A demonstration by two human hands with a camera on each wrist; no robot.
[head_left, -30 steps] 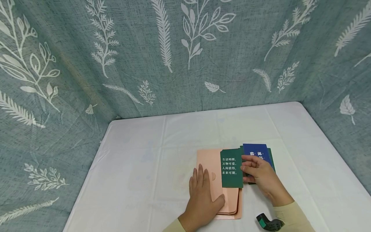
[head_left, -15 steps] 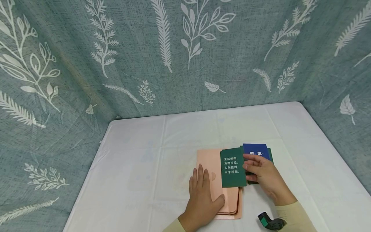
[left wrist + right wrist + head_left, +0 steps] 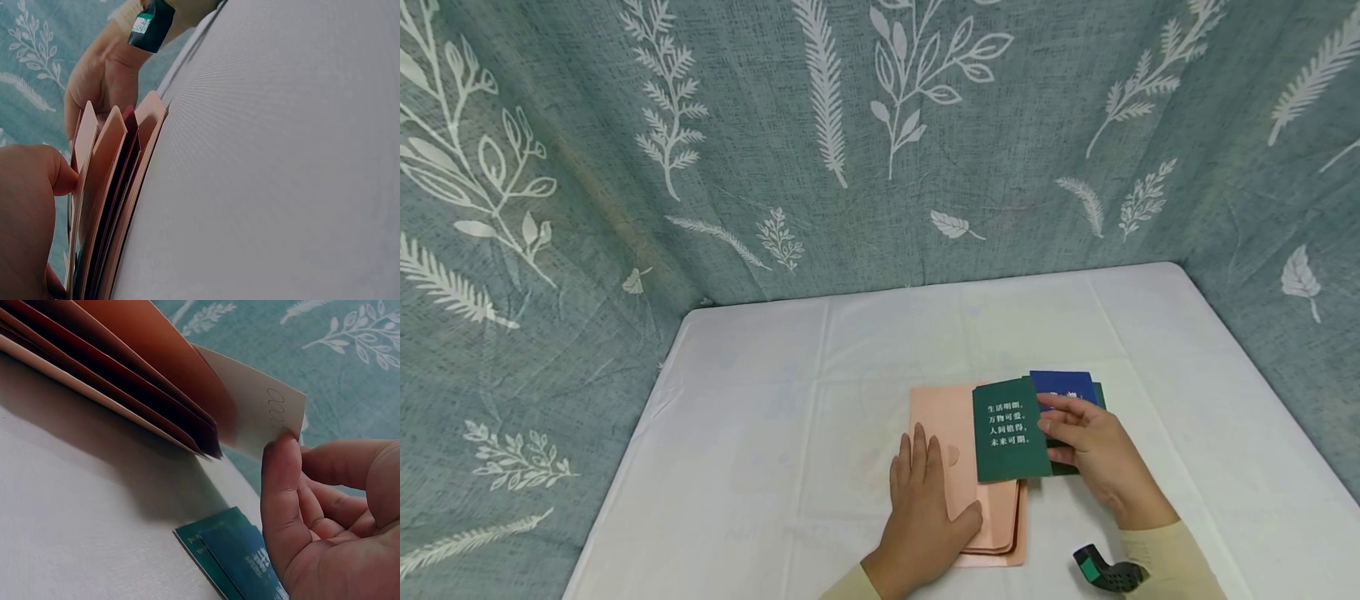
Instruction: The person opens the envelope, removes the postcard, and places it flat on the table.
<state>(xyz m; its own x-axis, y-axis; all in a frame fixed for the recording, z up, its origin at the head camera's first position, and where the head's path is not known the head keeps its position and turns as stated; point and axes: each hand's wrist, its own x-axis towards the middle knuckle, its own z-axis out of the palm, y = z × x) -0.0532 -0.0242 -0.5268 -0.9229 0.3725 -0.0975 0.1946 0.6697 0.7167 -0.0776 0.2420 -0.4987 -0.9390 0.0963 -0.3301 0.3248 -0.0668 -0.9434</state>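
Observation:
A pink layered folder (image 3: pixel 958 517) lies on the table, its leaves fanned apart at the edge in the left wrist view. My left hand (image 3: pixel 921 508) rests on its cover with straight fingers, the thumb at the cover's edge. My right hand (image 3: pixel 1097 454) pinches the right edge of a green card (image 3: pixel 1009 458) with white lettering. That card's left side appears tucked under part of the cover. Seen from the right wrist, the card's pale back (image 3: pixel 250 394) bears pen loops. Beneath the right hand are a blue card (image 3: pixel 1060 382) and green cards (image 3: pixel 206 528), partly hidden.
A white cloth (image 3: pixel 760 400) covers the table. Leaf-patterned teal curtains (image 3: pixel 745 125) hang behind and at both sides. A black strapped device (image 3: pixel 1108 571) sits at the right wrist, by the sleeve.
My right hand has drawn the green card a little to the right, so more of it shows, and it now tilts slightly. The left hand stays in place on the folder.

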